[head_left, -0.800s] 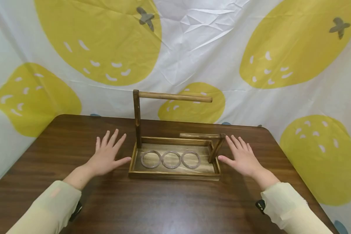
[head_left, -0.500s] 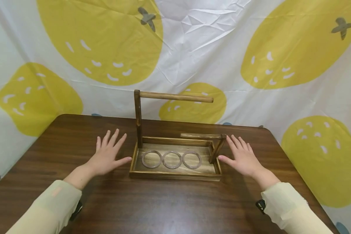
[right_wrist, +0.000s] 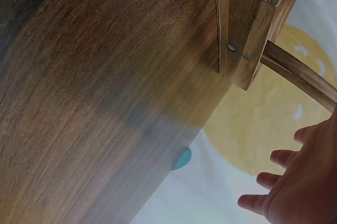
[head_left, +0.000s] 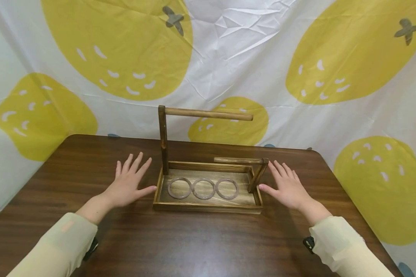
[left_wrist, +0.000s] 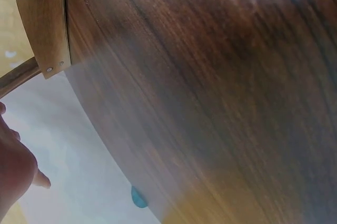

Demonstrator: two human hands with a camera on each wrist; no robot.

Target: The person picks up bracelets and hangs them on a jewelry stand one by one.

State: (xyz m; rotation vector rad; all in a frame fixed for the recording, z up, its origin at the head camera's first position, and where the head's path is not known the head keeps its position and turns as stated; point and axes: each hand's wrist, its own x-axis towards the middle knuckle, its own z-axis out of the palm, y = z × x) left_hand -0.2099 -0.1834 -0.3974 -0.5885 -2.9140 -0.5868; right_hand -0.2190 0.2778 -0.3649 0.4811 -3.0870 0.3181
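Observation:
A wooden tray stand (head_left: 208,208) sits in the middle of the table, with a tall post (head_left: 163,140) at its left end and a short post (head_left: 258,176) at its right. Each post carries a bar pointing inward. Three greyish bangles (head_left: 179,198) lie flat in a row on the tray floor. My left hand (head_left: 124,189) is to the left of the tray, fingers spread and holding nothing; its thumb tip is close to the tray's side. On the other side, my right hand (head_left: 289,189) is likewise spread and holds nothing, its fingertips near the short post.
The upper bar (head_left: 208,114) reaches out high over the tray, its right end free. A lower bar (head_left: 237,161) extends left from the short post. Behind the dark wooden table (head_left: 194,242) hangs a white cloth (head_left: 215,73) with yellow lemon prints.
The head view shifts slightly. Both hands, the tray stand and the bangles keep their places.

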